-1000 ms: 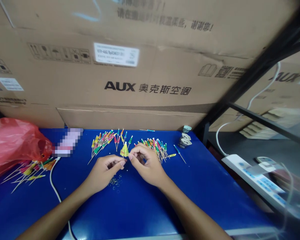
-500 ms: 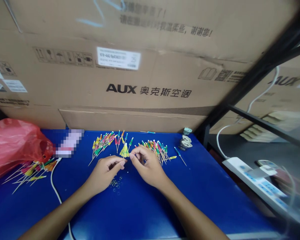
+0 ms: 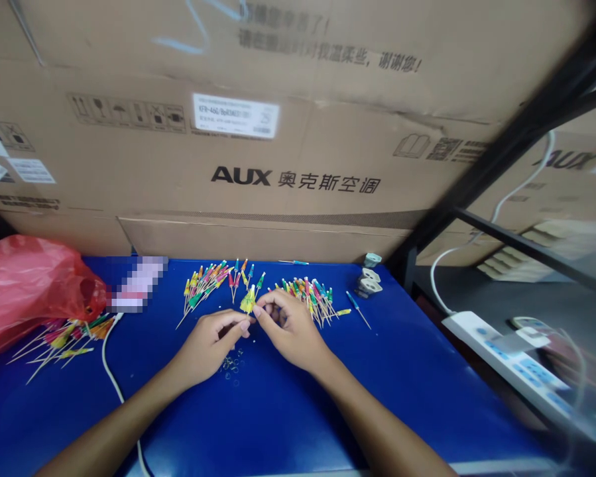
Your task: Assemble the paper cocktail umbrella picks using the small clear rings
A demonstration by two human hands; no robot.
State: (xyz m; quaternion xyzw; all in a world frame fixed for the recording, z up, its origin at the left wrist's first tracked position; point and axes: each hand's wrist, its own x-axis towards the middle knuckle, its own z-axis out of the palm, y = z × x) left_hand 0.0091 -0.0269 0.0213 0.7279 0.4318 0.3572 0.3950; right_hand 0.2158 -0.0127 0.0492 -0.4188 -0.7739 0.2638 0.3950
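Observation:
A yellow cocktail umbrella point(image 3: 248, 301), partly spread, stands between my two hands with its tip up. My left hand point(image 3: 217, 341) is closed, thumb and forefinger pinching its stick from below. On the other side, the fingertips of my right hand point(image 3: 290, 328) are pinched at the edge of the yellow paper. Small clear rings point(image 3: 232, 366) lie on the blue table just below my left fingers. Behind my hands are bunches of folded paper umbrellas, one on the left point(image 3: 204, 283) and another on the right point(image 3: 319, 301), partly hidden by my right hand.
At the left a red plastic bag point(image 3: 34, 288) lies beside more umbrellas point(image 3: 61, 344) and a white cable point(image 3: 109, 371). Large cardboard boxes point(image 3: 298, 146) wall off the back. Small pale green objects point(image 3: 370, 277) sit at the back right, and a power strip point(image 3: 506, 361) lies beyond the table.
The yellow umbrella has narrowed a little and leans slightly to the right. My right fingertips have shifted slightly left against its paper; my left hand has barely moved.

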